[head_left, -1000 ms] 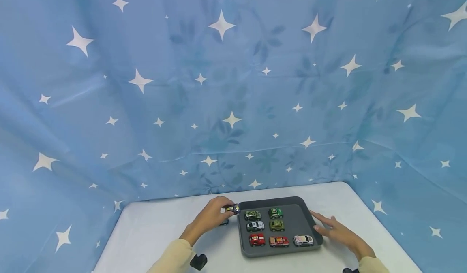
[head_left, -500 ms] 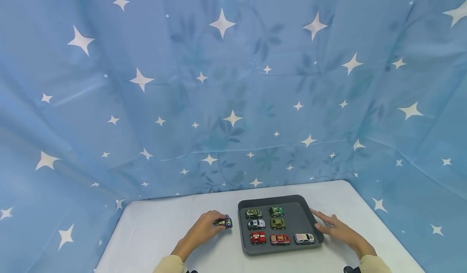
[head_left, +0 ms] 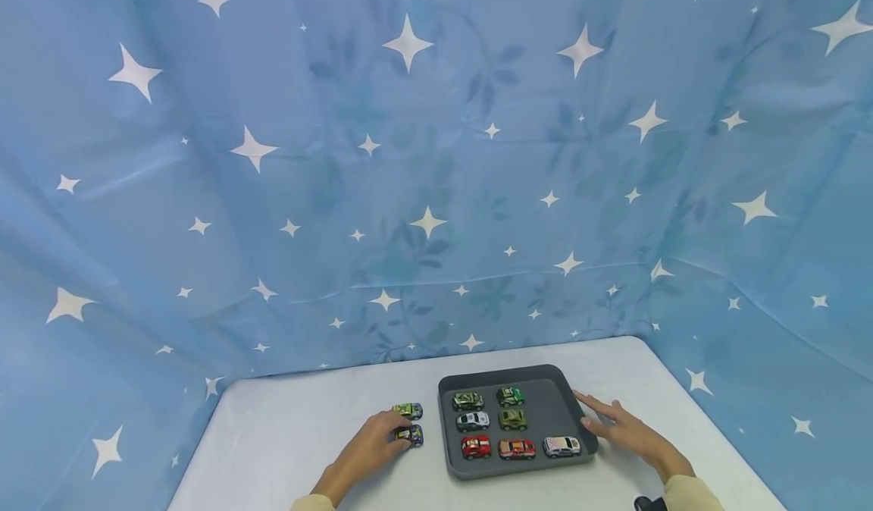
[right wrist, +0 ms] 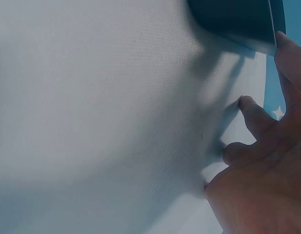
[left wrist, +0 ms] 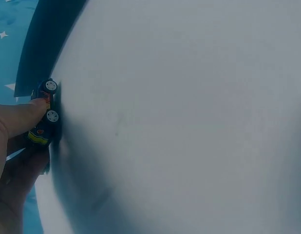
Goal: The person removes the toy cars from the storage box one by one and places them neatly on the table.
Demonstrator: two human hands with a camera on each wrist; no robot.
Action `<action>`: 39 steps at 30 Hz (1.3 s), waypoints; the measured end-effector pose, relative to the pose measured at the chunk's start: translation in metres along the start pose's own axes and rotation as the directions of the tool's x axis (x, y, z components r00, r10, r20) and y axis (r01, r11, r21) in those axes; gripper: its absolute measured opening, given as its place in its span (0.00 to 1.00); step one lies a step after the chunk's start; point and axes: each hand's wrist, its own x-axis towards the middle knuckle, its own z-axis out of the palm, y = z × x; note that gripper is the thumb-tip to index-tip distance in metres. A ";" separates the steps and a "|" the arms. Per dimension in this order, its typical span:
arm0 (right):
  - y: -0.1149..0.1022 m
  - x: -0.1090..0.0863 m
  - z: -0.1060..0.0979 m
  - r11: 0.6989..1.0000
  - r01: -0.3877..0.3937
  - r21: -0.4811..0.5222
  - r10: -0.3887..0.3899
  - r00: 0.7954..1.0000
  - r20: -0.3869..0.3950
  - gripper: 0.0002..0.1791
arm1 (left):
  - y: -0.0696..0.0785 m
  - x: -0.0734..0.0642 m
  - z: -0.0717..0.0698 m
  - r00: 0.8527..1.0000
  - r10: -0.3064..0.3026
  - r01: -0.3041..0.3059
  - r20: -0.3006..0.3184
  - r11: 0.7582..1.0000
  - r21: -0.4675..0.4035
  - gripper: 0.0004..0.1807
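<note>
My left hand [head_left: 371, 446] pinches a dark blue toy car [head_left: 411, 435] with yellow markings, low over the white table left of the tray. In the left wrist view the thumb lies across the side of this toy car [left wrist: 45, 109], between its white-hubbed wheels. A green and yellow toy car [head_left: 408, 411] sits just behind it, partly covered by my fingers. My right hand [head_left: 630, 433] has its fingers spread at the right side of the grey tray [head_left: 552, 409]. In the right wrist view a fingertip touches the tray wall [right wrist: 238, 22].
Several toy cars stand in the tray: a camouflage one [head_left: 467, 401], a green one [head_left: 510, 396], a white one [head_left: 473, 421], an olive one [head_left: 513, 419], and along the front a red one [head_left: 476, 446], an orange-red one [head_left: 516, 449] and a white patterned one [head_left: 562, 446]. A starry blue curtain [head_left: 409, 155] hangs behind.
My left hand has carried the dark blue car from the tray's back left corner leftward and toward me, beside the green and yellow car. My right hand stays at the tray.
</note>
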 end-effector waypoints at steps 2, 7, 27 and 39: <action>-0.001 0.000 0.000 1.000 -0.005 -0.013 0.005 1.000 -0.004 0.41 | -0.002 -0.002 0.002 1.000 -0.005 0.005 -0.001 1.000 -0.007 0.15; 0.000 -0.001 -0.001 0.999 -0.026 -0.031 0.025 1.000 -0.016 0.42 | -0.004 -0.004 0.007 1.000 0.004 -0.004 -0.010 1.000 -0.017 0.16; -0.003 -0.001 0.000 0.999 -0.017 -0.035 0.017 1.000 0.006 0.42 | -0.003 -0.009 -0.003 0.997 -0.019 0.017 -0.076 0.999 -0.029 0.22; -0.002 0.002 0.000 0.997 -0.038 -0.067 0.036 0.999 -0.028 0.42 | 0.007 0.000 -0.010 0.969 0.008 -0.024 -0.246 0.998 -0.060 0.21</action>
